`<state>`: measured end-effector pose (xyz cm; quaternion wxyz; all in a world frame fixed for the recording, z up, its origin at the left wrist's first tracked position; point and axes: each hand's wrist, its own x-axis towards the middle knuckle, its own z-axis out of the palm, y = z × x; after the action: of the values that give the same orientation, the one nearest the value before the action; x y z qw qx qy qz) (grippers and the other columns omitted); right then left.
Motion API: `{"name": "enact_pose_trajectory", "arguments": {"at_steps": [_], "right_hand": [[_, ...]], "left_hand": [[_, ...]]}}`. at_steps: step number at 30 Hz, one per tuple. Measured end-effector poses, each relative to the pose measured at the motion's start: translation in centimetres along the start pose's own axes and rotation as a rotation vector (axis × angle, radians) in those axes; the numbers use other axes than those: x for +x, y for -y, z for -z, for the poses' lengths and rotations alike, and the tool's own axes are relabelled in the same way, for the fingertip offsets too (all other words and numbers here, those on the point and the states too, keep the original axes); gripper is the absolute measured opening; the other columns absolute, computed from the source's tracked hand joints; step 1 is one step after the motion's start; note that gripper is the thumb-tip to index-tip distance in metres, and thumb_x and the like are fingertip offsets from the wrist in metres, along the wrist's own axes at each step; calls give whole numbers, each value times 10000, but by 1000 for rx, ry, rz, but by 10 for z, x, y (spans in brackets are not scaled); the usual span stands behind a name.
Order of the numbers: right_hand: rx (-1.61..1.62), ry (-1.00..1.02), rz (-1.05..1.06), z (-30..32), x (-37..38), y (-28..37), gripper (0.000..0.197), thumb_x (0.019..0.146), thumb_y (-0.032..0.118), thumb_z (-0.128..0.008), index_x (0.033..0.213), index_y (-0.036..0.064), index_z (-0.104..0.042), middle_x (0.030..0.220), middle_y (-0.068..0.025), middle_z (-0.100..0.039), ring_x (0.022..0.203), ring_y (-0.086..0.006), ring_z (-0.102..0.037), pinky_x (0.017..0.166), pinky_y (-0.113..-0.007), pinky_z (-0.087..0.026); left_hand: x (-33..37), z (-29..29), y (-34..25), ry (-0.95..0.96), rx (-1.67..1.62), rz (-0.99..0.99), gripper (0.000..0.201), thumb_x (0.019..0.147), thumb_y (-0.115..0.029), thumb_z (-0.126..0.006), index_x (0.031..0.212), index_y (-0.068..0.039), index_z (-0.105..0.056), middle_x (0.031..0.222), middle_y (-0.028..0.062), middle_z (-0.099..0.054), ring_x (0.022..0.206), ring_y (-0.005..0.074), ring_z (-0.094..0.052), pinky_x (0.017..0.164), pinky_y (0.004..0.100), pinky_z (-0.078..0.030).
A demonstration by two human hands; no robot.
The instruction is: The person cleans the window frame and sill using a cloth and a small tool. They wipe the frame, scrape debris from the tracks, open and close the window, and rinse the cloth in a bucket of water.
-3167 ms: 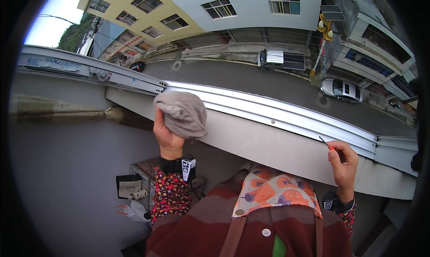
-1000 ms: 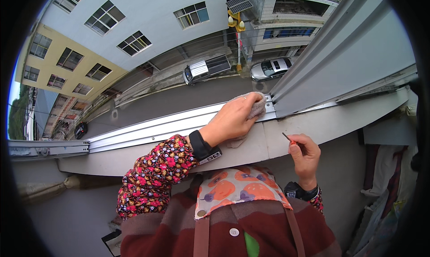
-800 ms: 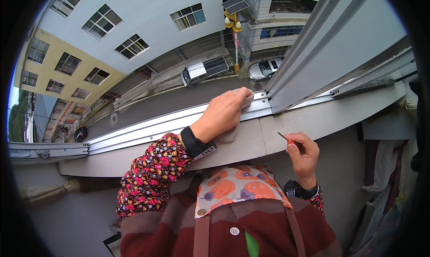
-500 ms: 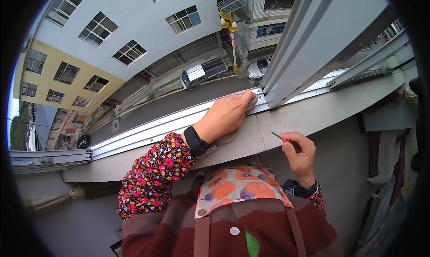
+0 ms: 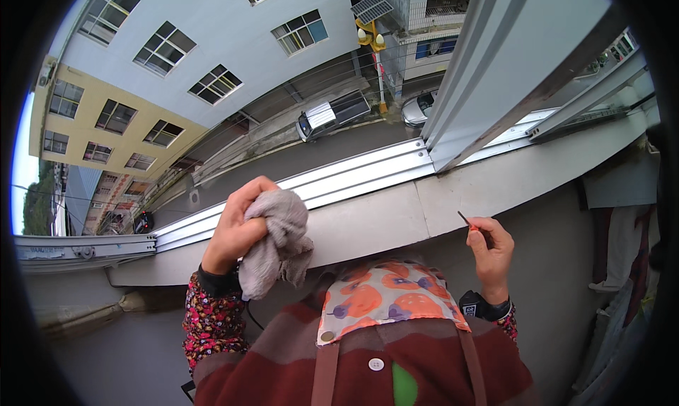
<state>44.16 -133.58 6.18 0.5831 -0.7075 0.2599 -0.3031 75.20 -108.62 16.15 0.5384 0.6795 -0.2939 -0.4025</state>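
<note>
My left hand (image 5: 235, 229) is closed on a crumpled grey-beige cloth (image 5: 277, 240), lifted over the left part of the window sill (image 5: 375, 218). The cloth hangs down from my fingers. Behind it runs the silver sliding-window track (image 5: 353, 177), its bare grooves showing to the right of the cloth. My right hand (image 5: 493, 254) pinches a small screwdriver (image 5: 464, 219) with a thin dark shaft and a red handle mostly hidden by my fingers. Its tip points up and left, near the sill's inner edge.
A window sash frame (image 5: 488, 73) stands upright at the right end of the visible track. Beyond the opening, far below, lies a street with a parked truck (image 5: 332, 114) and buildings opposite. Clothes (image 5: 622, 250) hang at the right. An orange-patterned apron (image 5: 396, 293) covers my chest.
My left hand has lifted the cloth off the track near the sash and drawn it left and toward me. The right hand still holds the screwdriver. The view has shifted slightly.
</note>
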Motion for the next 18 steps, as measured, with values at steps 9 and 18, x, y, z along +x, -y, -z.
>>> {"name": "enact_pose_trajectory", "arguments": {"at_steps": [9,18], "right_hand": [[27,213,85,-48,35,7,167,889,68,-678,1026,-27,-683,776,-21,-579,634,-73,-462,562,-212,-349],[-2,298,73,-79,47,-3,184,916,133,-667,1014,-24,-668,780,-17,-543,674,-88,-478,593,-224,-363]], "left_hand": [[81,-111,68,104,1006,-559,304,781,-39,-589,1082,-39,-546,921,108,-594,871,287,-613,752,398,-502],[8,-36,80,-158,1036,-303,319,721,-108,-643,1026,-50,-565,845,82,-570,834,273,-605,704,396,-496]]}}
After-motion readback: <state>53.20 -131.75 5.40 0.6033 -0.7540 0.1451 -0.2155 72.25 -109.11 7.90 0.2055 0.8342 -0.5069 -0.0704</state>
